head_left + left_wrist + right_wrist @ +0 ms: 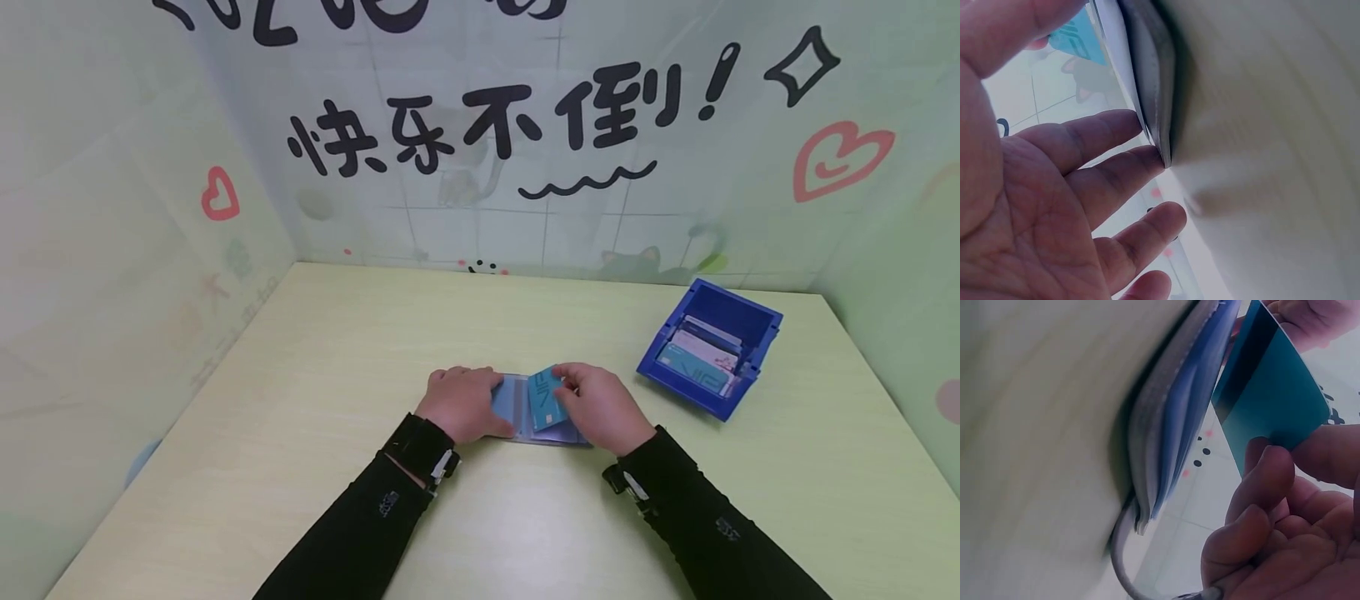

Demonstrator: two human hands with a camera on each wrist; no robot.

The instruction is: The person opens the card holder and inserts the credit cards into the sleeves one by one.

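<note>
Blue box (pixel 723 312) near tabletop's (pixel 360 333) far-right corner, left hand (pixel 463 406) spread, right hand (pixel 602 408) pinching card (pixel 543 402); only right-wrist view shows stripe (pixel 1247 359).

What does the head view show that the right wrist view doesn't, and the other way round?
Only the head view shows the blue box at the right of the table, cards inside it, and the black sleeves.

Only the right wrist view shows the dark stripe on the teal card and a curved grey strip by the card holder.

Both show the right hand pinching that card, the card holder and some of the left hand.
</note>
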